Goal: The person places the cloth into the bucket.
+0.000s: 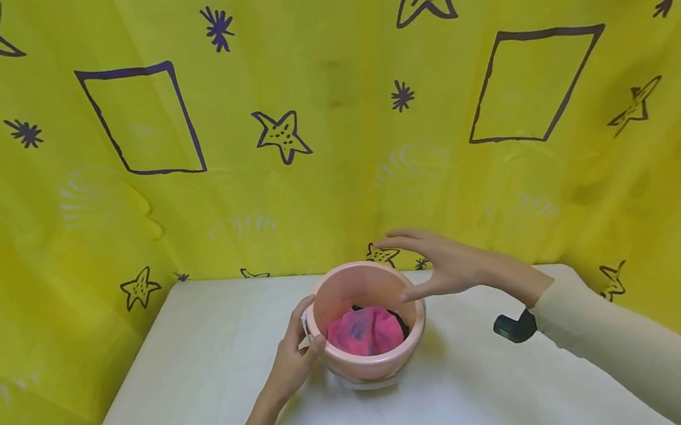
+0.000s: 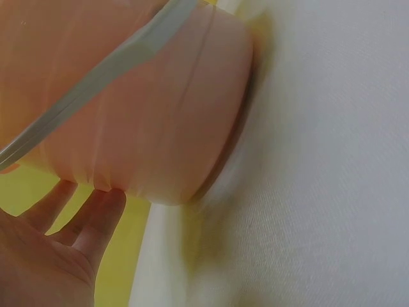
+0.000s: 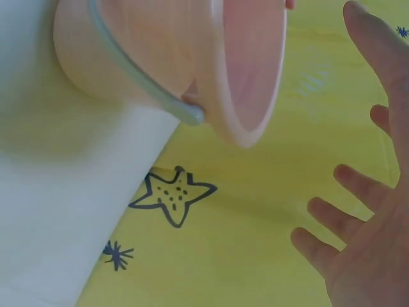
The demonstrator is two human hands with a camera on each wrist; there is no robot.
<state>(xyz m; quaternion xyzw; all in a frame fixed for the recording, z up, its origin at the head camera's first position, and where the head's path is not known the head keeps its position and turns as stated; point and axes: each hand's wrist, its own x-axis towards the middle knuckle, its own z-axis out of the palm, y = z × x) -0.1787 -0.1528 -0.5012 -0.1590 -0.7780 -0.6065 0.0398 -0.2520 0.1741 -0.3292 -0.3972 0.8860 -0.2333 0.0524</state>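
A pink bucket [image 1: 372, 368] with a pale grey handle [image 2: 105, 80] stands on the white tabletop. Inside it lies a bright pink cloth [image 1: 364, 330] with darker patches, and something black shows beside it. My left hand [image 1: 295, 360] holds the bucket's left side, its thumb near the rim and its fingers spread along the outer wall. Over the right part of the rim hovers my right hand [image 1: 439, 264], fingers apart and nothing in it. The right wrist view shows that hand's spread fingers [image 3: 354, 185] apart from the bucket.
A yellow curtain [image 1: 338, 191] printed with dark stars and frames hangs behind and at both sides of the white table [image 1: 207, 371]. Each wrist carries a small black device, the right one [image 1: 514, 327] beside the sleeve.
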